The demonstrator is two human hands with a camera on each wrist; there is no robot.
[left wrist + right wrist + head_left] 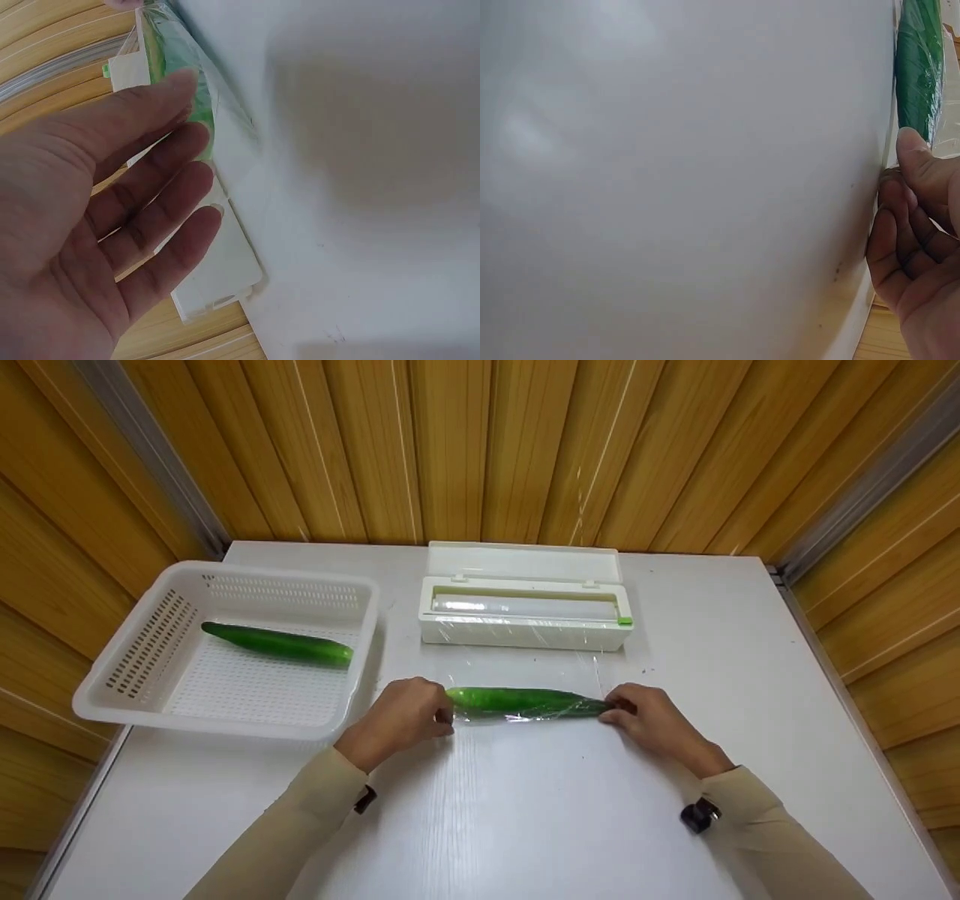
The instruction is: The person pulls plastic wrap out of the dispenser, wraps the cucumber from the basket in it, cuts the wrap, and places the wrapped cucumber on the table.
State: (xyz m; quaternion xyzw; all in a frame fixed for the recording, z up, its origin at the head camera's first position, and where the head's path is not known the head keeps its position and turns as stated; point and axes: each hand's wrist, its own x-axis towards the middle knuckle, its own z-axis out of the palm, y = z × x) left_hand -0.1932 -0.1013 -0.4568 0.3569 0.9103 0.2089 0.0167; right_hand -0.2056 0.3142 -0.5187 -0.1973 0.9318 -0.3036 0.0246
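I see the wrapped cucumber [525,702] lying on the table [525,825] between my 2 hands: left hand [401,720] fingers straight against 1 end, right hand [652,724] fingers curled, pinching the other.

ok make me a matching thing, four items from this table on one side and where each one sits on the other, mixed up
Things:
1. wrapped cucumber
2. bare cucumber
3. cling film dispenser
4. white basket

Places:
A. far middle of the table, lid open
B. left side of the table
C. between the two hands
D. inside the basket

Pairs: 1-C, 2-D, 3-A, 4-B
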